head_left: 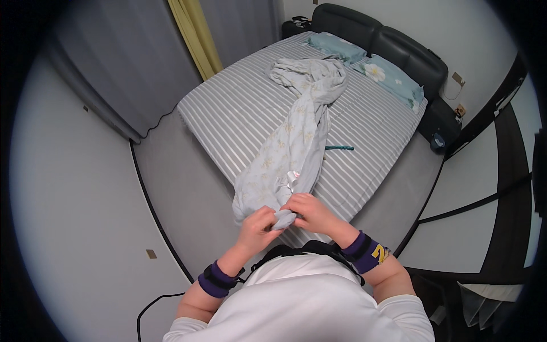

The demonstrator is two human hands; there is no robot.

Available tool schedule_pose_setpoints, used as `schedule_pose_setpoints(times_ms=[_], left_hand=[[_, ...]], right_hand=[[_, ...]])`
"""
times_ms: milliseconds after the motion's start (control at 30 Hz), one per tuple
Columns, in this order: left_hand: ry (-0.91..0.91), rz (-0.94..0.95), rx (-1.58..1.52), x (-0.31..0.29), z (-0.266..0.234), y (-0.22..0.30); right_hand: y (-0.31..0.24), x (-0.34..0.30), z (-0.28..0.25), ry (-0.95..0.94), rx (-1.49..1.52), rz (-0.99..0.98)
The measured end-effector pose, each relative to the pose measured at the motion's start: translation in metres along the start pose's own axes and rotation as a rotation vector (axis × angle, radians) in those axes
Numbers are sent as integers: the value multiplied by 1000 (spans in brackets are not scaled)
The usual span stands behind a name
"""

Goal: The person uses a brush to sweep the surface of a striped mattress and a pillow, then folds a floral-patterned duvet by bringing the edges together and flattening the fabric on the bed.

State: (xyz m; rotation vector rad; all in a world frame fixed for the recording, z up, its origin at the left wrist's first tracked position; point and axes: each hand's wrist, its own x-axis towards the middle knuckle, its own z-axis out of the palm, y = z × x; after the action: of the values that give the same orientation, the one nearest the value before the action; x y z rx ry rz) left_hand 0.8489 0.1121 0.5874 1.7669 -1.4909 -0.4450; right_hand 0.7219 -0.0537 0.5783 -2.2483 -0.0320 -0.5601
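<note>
So both hands are bunched up right at the near end of the duvet cover (296, 142), just in front of the chest. The left hand (257, 227) has its grip pressed together on a gathered corner of the pale floral fabric, and the right hand (310, 212) is pinching the same wad from the other side, fingers curled over it. They're basically touching each other, with the corner poking out between them. Neither one is really nearer, both are on it.

What matters is how the rest of it lies: from the grip the fabric runs away toward about 1 o'clock, one long twisted rope across the bed (228, 119), with the far end spread into a loose heap up near the pillows (364, 60). So the long axis goes roughly 7 to 1, near end held, far end lying free on the striped sheet. The lower part hangs over the foot edge of the mattress, so it's partly lifted there.

Off to 2 o'clock of the hands, just right of the fabric, a small teal stick-like thing (340, 147) sits on the sheet, can't tell what it is. The black headboard (393, 43) is at the far end.
</note>
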Motion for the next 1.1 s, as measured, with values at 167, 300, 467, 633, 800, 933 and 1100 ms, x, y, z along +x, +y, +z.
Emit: schedule_pose_setpoints(times_ms=[167,300,467,633,800,933,1100], left_hand=[[337,0,-303,3,11,-3],[319,37,-207,14,16,-11],[459,58,-67,33,48,-20],[353,-18,21,47,79,-31],[274,61,-425,56,96,-25],[353,3,-287,75,102,2],[526,-141,-81,71,123,-47]], right_hand=[[-12,12,-27,122,-77,-7],[-29,20,-58,285,43,22],[-38,18,-94,414,76,47],[-35,9,-110,535,477,120],[-22,-2,-119,517,443,132],[-8,-5,-112,440,483,161],[-8,2,-121,474,602,176]])
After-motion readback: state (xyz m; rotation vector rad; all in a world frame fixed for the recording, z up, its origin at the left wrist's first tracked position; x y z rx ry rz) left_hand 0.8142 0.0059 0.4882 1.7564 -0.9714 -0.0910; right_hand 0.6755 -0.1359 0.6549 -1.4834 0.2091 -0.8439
